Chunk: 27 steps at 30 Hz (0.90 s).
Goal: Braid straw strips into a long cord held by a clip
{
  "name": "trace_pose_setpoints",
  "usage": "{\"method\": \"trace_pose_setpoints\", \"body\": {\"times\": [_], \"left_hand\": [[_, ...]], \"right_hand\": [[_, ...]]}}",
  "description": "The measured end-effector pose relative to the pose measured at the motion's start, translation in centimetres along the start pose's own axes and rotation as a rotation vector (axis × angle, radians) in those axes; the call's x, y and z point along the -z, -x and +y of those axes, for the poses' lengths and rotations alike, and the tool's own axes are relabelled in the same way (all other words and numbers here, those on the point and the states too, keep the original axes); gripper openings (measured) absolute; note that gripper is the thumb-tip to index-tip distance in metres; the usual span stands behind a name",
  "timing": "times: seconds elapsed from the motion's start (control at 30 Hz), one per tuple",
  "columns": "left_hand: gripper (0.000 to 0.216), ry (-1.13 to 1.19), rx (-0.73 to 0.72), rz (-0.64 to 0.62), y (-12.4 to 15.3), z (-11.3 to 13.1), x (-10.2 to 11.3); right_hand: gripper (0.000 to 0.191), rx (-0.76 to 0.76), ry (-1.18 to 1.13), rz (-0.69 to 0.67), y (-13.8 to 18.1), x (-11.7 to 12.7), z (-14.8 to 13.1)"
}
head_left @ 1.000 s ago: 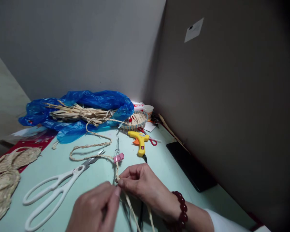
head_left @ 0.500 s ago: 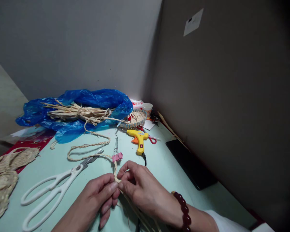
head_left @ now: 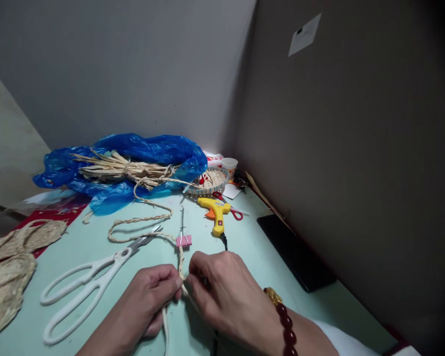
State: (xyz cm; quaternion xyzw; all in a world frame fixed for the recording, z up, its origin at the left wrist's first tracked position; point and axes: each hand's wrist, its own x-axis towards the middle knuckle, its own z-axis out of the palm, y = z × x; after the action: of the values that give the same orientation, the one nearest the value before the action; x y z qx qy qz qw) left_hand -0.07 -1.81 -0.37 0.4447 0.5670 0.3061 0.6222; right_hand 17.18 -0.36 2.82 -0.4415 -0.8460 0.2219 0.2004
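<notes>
I see the left hand (head_left: 148,296) pinching the pale twisted cord (head_left: 181,259) between thumb and forefinger, just on the near side of the pink clip (head_left: 184,241), which sits squarer now than a half-second ago. The right hand (head_left: 224,289) has rolled over, palm down, bringing the bracelet's gold bead (head_left: 274,296) into view; its fingers curl just beside the cord, though I can't tell whether they grip a strand. A loose strand (head_left: 165,329) now hangs below the left hand, suggesting it has crossed over in the twisting. The white scissors (head_left: 111,269) lie untouched to the left.
</notes>
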Motion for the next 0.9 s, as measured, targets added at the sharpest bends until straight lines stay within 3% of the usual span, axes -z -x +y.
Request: {"method": "trace_pose_setpoints", "body": {"times": [0.2,0.3,0.4,0.5,0.6,0.67,0.83,0.9], "left_hand": [[0.039,-0.012,0.016,0.069,0.2,0.1,-0.5],[0.039,0.134,0.033,0.051,0.4,0.0,-0.7],[0.04,0.248,0.006,0.0,0.4,-0.2,-0.7],[0.038,0.191,-0.005,-0.008,0.4,-0.3,-0.4],[0.036,0.138,-0.015,0.01,0.5,-0.2,-0.3],[0.034,0.12,-0.015,0.01,0.6,0.0,-0.3],[0.035,0.08,-0.05,0.001,0.7,0.2,-0.4],[0.033,0.014,-0.086,0.029,0.8,0.1,-0.3]], "right_hand": [[0.009,0.33,0.252,0.171,1.0,-3.2,0.1],[0.012,0.52,0.342,0.212,1.0,-4.3,0.5],[0.018,0.615,0.389,0.231,0.8,-4.2,0.5],[0.022,0.49,0.243,0.169,0.6,-2.5,0.1],[0.027,0.153,-0.067,0.141,0.0,-0.1,-0.2],[0.021,-0.014,-0.234,0.124,-0.4,0.9,-0.1],[0.02,-0.116,-0.616,-0.322,-1.1,0.3,0.7],[0.018,-0.144,-0.598,-0.309,-1.2,-0.3,0.9]]}}
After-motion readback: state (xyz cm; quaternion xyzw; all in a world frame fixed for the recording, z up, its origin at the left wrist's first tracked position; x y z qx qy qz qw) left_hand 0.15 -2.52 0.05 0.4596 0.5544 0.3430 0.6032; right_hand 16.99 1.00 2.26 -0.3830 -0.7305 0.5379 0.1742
